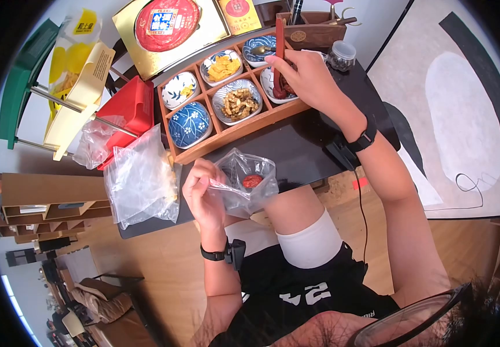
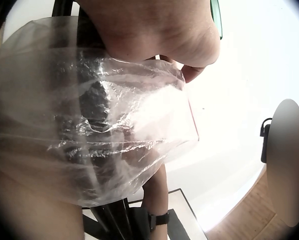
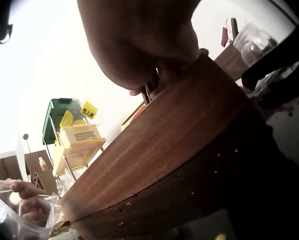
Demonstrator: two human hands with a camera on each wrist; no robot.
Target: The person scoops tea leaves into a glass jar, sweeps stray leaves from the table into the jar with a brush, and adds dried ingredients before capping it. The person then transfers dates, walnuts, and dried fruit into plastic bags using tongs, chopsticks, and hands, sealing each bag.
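Note:
My left hand [image 1: 202,188] grips the gathered edge of a clear plastic bag [image 1: 232,165]. One wrinkled red dried fruit [image 1: 252,181] shows in the bag. With its fingers round slim reddish-brown tongs [image 1: 280,37], my right hand [image 1: 310,78] is over the right end of a divided wooden tray [image 1: 232,137]. Beneath it sits a bowl of dark red dried fruit [image 1: 284,91], partly covered by the hand; the tongs' lower ends are hidden. Nearby bowls hold walnut pieces [image 1: 239,105] and yellow dried chunks [image 1: 224,68]. A spoon [image 1: 260,50] lies in a blue bowl.
Flat plastic bags [image 1: 140,179] lie at the table's left, near a red bin [image 1: 131,110] and a tiered rack [image 1: 76,104]. Behind the tray stands a gold box [image 1: 146,49]. A lidded jar [image 1: 341,56] is at the right, and a cable [image 1: 363,214] hangs past the table edge.

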